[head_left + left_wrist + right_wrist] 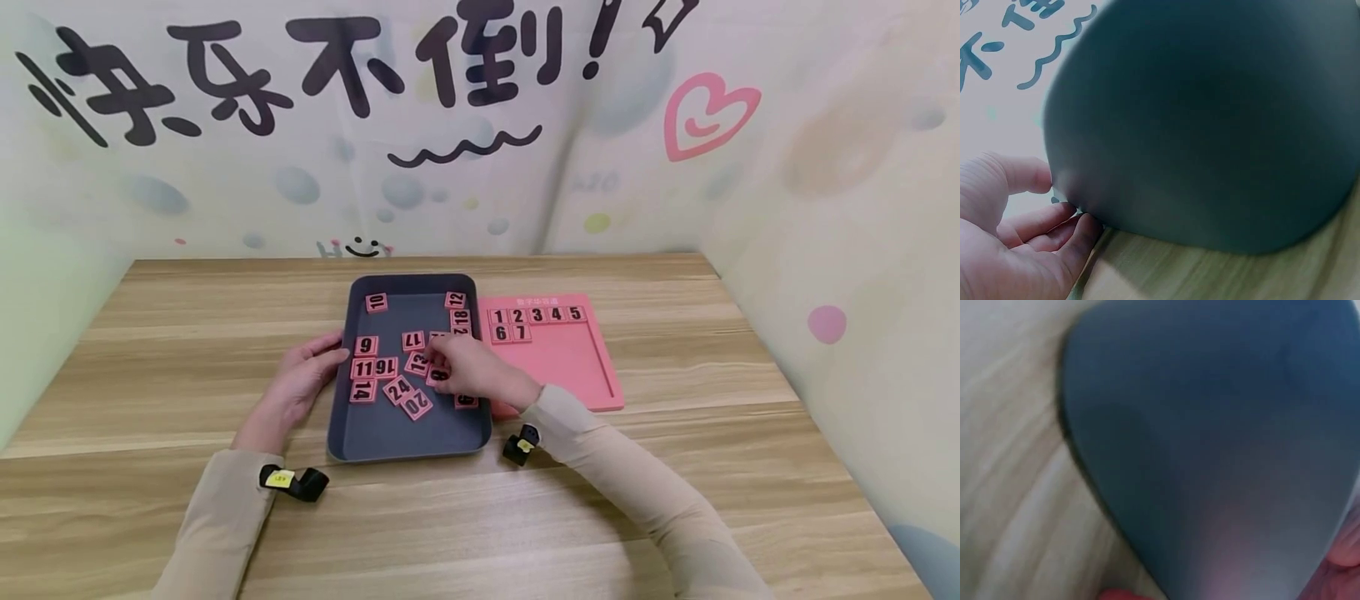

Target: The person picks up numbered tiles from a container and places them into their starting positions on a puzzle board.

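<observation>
The two hands are apart. Near the middle of the frame, the left hand (303,379) holds the left side of the dark tray (375,435), thumb by the rim, fingers lower down. The right hand (483,369) dips into the tray, its fingers bent by the 8 tile (438,378) and the 13 tile (417,363). I can't tell if it pinches one.

I think it's best to take just one, by its thin edges, and hold the tray steady. The 24 tile (398,389) and the 20 tile (416,404) lie close together just below, so a clumsy finger could push them. The tray's right wall stands in the way of the pink board (562,367), right of the middle, so I'd lift high. Tiles 1 to 7 sit on it. The right hand hides some bits. The wooden table (187,350) is under everything, and big black writing (333,37) runs along the top.
</observation>
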Demonstrator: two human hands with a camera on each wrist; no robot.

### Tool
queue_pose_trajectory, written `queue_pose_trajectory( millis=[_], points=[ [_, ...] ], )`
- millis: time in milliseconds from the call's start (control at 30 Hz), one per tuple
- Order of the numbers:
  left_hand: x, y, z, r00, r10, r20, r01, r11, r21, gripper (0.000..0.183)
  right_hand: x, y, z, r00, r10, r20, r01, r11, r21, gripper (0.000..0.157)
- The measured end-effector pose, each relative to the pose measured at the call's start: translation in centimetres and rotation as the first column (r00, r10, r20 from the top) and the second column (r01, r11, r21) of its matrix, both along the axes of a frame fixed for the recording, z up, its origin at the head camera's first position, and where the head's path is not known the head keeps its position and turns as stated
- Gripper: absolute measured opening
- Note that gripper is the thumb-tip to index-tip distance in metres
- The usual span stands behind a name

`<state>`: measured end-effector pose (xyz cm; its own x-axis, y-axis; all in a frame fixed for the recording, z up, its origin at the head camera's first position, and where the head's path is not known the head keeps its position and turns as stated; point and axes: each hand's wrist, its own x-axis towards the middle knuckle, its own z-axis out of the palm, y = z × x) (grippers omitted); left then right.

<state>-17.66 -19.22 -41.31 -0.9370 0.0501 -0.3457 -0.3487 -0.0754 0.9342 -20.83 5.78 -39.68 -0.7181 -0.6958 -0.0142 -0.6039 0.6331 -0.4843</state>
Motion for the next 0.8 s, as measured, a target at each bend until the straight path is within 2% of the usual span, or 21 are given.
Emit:
queue_pose_trajectory(
  millis=[100, 233, 433, 567, 800],
  points=[
    [0.0, 0.0, -0.1, 1.000, 0.000, 0.005, -0.001, 1.000, 0.006, 0.056, 0.0, 0.3, 0.3, 1.000, 0.000, 0.015, 0.001, 0.999, -0.038, 0.033],
    [0.0, 0.1, -0.2, 1.000, 0.003, 0.003, -0.003, 1.000, 0.010, 0.057, 0.2, 1.4, 1.6, 0.999, -0.022, 0.027, 0.024, 0.994, -0.107, 0.037],
    [-0.1, 0.1, 0.0, 1.000, -0.005, 0.004, 0.005, 1.000, -0.003, 0.056, -0.2, 5.1, 2.6, 0.996, -0.091, -0.017, 0.085, 0.972, -0.221, 0.037],
    [-0.1, 0.1, 0.1, 1.000, -0.006, 0.006, 0.006, 1.000, -0.002, 0.057, -0.5, 8.0, 2.4, 0.989, -0.148, -0.008, 0.141, 0.956, -0.256, 0.037],
    [-0.1, 0.0, 0.2, 1.000, 0.000, 0.011, 0.000, 1.000, 0.005, 0.057, -0.3, 11.7, 0.5, 0.978, -0.199, 0.063, 0.208, 0.956, -0.207, 0.036]
  ],
)
